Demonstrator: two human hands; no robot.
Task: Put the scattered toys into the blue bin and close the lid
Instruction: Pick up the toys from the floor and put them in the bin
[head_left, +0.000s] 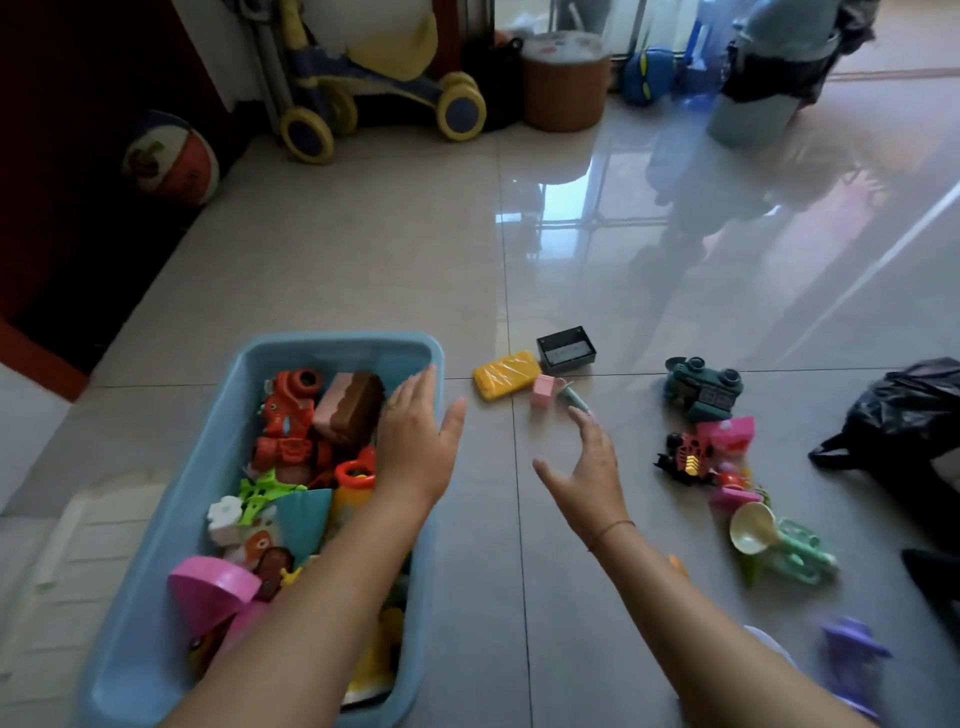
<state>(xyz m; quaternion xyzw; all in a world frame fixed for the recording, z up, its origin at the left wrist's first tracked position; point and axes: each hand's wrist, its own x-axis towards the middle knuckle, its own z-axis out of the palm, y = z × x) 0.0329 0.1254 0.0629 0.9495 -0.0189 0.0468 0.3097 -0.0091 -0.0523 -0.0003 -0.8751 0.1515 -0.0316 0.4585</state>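
Toys already fill much of the blue bin (332, 353), a red truck (285, 421) and a brown block (353, 410) among them, so I judge the job well under way but not finished. My left hand (415, 436) hovers over the bin's right rim, fingers straight, holding nothing. My right hand (592, 467) is spread and empty. At its 12 o'clock a teal cone (571, 397) lies just off my fingers (579, 415); I cannot tell whether they touch it. A small pink cube (544, 391) sits beside it. At 11 o'clock lie a yellow block (506, 374) and a black box (566, 349). A dark green vehicle (704, 389) is at 2 o'clock, a pink and black cluster (706, 452) at 3, a cream scoop (750, 530) at 4 and a purple toy (852, 660) at 5. All these remain to be gathered. The bin stands open, and I cannot pick out its lid.
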